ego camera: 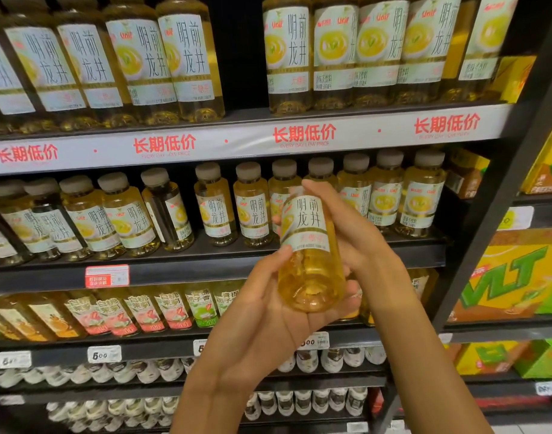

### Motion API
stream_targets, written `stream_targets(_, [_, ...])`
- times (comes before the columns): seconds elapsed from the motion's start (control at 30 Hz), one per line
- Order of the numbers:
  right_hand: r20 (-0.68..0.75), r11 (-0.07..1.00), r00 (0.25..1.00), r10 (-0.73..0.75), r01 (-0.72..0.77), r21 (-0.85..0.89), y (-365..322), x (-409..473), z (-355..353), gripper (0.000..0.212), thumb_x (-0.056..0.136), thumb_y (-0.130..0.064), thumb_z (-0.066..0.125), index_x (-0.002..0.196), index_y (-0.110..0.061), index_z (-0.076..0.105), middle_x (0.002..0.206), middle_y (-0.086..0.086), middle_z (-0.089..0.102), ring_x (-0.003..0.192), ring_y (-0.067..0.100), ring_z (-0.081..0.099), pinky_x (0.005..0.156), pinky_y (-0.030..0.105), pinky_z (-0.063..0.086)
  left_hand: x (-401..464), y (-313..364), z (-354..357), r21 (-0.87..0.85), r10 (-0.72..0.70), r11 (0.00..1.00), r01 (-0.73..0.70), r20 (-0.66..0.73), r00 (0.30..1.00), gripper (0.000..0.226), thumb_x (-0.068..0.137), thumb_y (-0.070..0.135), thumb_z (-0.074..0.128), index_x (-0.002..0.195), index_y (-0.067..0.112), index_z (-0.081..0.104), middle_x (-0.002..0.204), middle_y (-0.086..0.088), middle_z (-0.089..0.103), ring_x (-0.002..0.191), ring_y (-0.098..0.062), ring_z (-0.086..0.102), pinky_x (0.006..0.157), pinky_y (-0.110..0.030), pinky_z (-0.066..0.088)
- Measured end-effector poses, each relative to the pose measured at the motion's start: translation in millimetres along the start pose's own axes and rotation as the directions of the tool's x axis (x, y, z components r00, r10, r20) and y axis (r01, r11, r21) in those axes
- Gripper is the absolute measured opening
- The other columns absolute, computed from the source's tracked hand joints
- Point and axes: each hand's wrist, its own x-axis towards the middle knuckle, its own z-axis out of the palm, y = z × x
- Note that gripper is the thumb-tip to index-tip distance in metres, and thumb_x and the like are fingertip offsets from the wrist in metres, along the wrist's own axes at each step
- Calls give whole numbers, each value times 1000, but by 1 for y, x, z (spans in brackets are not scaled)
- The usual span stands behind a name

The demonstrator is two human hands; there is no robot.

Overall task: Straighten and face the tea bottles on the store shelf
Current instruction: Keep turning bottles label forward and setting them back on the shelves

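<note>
Tea bottle (pixel 309 245) held off the shelf in both hands, tilted with its base toward the camera and its label facing out. Left hand (pixel 268 311) cupped under the base, thumb pressed against the bottle's lower left side, fingers curled beneath; gripping the bottle. Right hand (pixel 346 227) wrapped round the bottle's upper right side, fingertips reaching over the top near the cap; also gripping it. Just behind the hands, a row of matching tea bottles (pixel 252 205) standing on the middle shelf (pixel 205 270), most labels facing forward, one bottle (pixel 168 211) well to the left of the hands turned so its label shows sideways. Above the hands, a price strip (pixel 237 142) with red lettering, and over it a higher row of larger bottles (pixel 334 54). Below the left hand, shelves of other drinks (pixel 143 311). To the right of the right hand, yellow cartons (pixel 512 277)
</note>
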Motion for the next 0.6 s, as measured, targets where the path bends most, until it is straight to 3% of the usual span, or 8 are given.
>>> stream_targets(0.1, [54,976,979,-194,199,-89,-10,-4,7,24,87,-24,60,106,-10,58,86,12,66,76,23,71,66,35,59,2,-1,-4,68,-14,998,14,2,1000,46,73,38,65,103,5,74,100,-21,69,81,-28,71,75,-38,58])
stream_targets(0.23, [143,896,921,-363,387,-219,-18,-10,14,23,90,-21,56,111,-12,57,90,6,70,86,24,71,78,37,58,4,-2,-6,200,21,980,-8,-61,998,45,73,34,72,112,11,69,105,-20,70,82,-29,71,72,-35,58])
stream_targets(0.43, [117,783,891,-439,443,-437,-20,-20,20,24,83,-30,62,106,-21,61,94,4,73,100,27,68,90,41,55,5,-7,-8,502,187,854,-140,-45,981,47,78,42,67,124,32,60,123,3,67,114,-15,63,94,-24,51])
stream_targets(0.6, [142,706,810,-569,570,-421,-25,-23,22,17,87,-20,61,104,-18,61,85,2,71,90,24,69,84,38,55,17,-6,-11,613,261,757,-226,34,965,54,78,41,67,128,37,49,123,16,65,117,-2,58,86,-12,48])
